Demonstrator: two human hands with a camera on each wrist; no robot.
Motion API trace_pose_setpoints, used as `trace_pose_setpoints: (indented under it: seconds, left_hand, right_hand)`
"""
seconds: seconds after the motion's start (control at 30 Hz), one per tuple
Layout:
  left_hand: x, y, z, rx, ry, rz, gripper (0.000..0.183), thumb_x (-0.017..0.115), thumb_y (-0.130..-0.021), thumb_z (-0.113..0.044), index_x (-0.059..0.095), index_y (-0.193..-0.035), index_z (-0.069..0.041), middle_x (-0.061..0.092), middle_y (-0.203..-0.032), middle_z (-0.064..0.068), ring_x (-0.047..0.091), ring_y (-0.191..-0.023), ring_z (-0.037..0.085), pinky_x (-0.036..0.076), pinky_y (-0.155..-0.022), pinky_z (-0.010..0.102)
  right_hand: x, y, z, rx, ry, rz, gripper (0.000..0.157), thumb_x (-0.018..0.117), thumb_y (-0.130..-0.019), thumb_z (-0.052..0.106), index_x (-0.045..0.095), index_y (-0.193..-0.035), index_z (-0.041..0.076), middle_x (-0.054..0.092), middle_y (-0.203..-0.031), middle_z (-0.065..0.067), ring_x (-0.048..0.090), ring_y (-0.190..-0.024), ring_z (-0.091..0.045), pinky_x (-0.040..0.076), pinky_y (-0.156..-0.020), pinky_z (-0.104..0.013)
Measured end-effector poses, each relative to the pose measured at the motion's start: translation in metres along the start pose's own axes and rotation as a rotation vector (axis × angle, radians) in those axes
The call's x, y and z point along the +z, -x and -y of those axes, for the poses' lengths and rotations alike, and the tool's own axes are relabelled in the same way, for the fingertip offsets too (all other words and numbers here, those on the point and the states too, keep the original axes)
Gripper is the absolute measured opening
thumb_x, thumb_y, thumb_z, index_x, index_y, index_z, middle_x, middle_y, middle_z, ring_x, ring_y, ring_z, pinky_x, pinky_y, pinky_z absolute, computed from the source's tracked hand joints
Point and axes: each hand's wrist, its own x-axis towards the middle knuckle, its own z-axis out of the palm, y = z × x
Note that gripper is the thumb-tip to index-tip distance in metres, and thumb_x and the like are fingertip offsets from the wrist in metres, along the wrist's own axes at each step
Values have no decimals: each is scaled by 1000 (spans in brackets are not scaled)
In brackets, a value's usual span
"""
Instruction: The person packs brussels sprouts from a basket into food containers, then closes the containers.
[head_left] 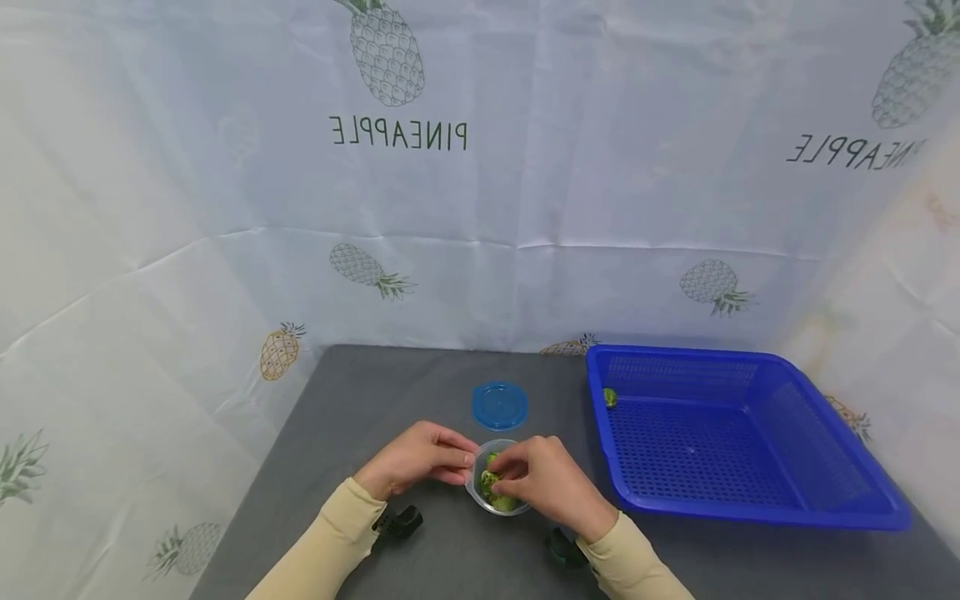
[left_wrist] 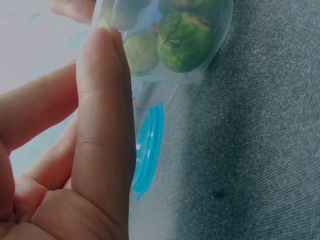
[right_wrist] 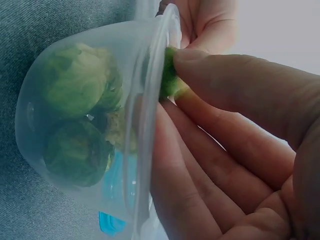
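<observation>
A small clear plastic container [head_left: 472, 492] stands on the grey table, holding several green Brussels sprouts [right_wrist: 75, 82]. My left hand [head_left: 422, 457] pinches its rim from the left, thumb and fingertips at the edge in the left wrist view. Between the thumb and fingers of my right hand [head_left: 553, 483] is another Brussels sprout [right_wrist: 168, 72], at the container's mouth. Some of the right fingers reach inside the rim and partly cover the sprouts in the head view. Through the clear wall [left_wrist: 195, 75], the sprouts show piled together at the bottom.
Just behind the container lies a round blue lid [head_left: 499, 406], flat on the table [head_left: 405, 383]. A large blue basket [head_left: 765, 510] takes up the right side, with one sprout [head_left: 610, 397] in its far left corner. A pineapple-print curtain [head_left: 480, 192] hangs behind and along both sides.
</observation>
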Motion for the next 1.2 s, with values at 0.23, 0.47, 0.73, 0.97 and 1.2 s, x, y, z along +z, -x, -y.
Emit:
trace_pose_setpoints:
  seconds: [0.23, 0.47, 0.73, 0.97, 1.2]
  left_hand:
    - [0, 1, -1, -2, -2, 9, 36, 76, -102, -14, 73, -132, 6, 80, -116, 16, 79, -91, 15, 70, -87, 34]
    - [1, -2, 0, -8, -23, 8, 38, 76, -103, -16, 73, -134, 6, 80, -115, 14, 80, -93, 16, 70, -88, 35]
    - [0, -2, 3, -6, -14, 9, 40, 75, -103, -14, 70, -136, 8, 79, -114, 13, 79, -94, 15, 70, -88, 33]
    - [0, -1, 3, -1, -5, 18, 40, 75, -103, -14, 70, -136, 9, 80, -113, 13, 79, -93, 13, 70, -87, 32]
    - [0, -1, 3, 1, -9, 21, 40, 74, -104, -13, 69, -136, 9, 80, -111, 12, 79, -92, 14, 70, -87, 32]
  right_hand:
    - [-1, 1, 5, -4, 26, 11, 13, 88, -90, 14, 86, -102, 9, 83, -91, 3, 75, -80, -3, 63, -66, -21]
    - [-33, 17, 22, -18, 45, -37, 15, 82, -98, 24, 86, -111, 16, 83, -100, 6, 76, -86, -5, 64, -73, -23]
    - [-114, 31, 15, 36, 181, -143, 17, 79, -101, 29, 83, -117, 26, 82, -109, 9, 75, -94, -7, 67, -82, -33]
    - [-173, 22, -39, 166, 245, -177, 27, 75, -104, 32, 82, -126, 18, 82, -119, -3, 76, -110, -25, 65, -96, -53]
    - [-197, 4, -85, 261, 192, -103, 35, 72, -106, 31, 77, -134, 11, 78, -131, -12, 73, -122, -36, 61, -105, -59]
